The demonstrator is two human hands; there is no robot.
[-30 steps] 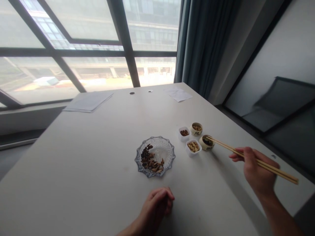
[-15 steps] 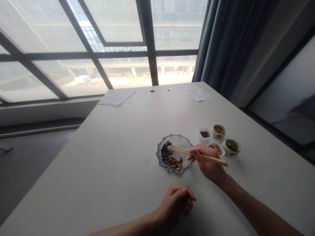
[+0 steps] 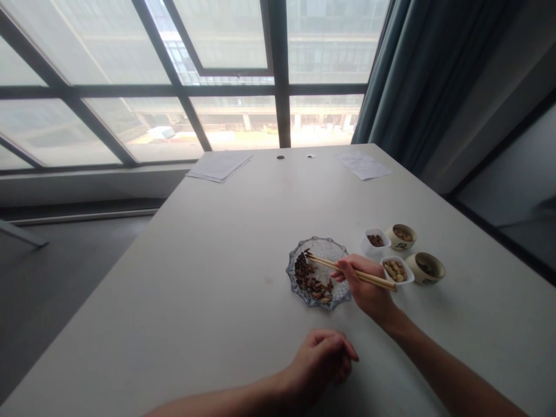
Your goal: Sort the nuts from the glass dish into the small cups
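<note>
A pair of pale wooden chopsticks point(image 3: 373, 279) slants over the glass dish point(image 3: 326, 249), the tips at the dish's far left part and the blunt ends beyond its right rim. Their long axis runs from those tips rightward and a little toward the person. The tips meet the upper end of a curved heap of dark brown pieces point(image 3: 306, 275) lying along the dish's left and near sides; whether a piece is pinched between them is too small to tell.

The right hand point(image 3: 368, 292) grips the chopsticks around mid-length, over the dish's right rim, so the heap lies to its left. It is the nearer of the two hands to the tips. The left hand point(image 3: 328, 356) is on the near side of the dish, apart from it, fingers loosely curled; its palm is hidden, so I cannot tell whether it holds anything.

Right of the dish, four small containers cluster: a white cup of brown pieces point(image 3: 368, 250), a white cup of tan pieces point(image 3: 405, 282) and two cream bowls point(image 3: 428, 280). Well beyond the dish, papers point(image 3: 219, 166) lie at the far left of the white surface point(image 3: 208, 260).
</note>
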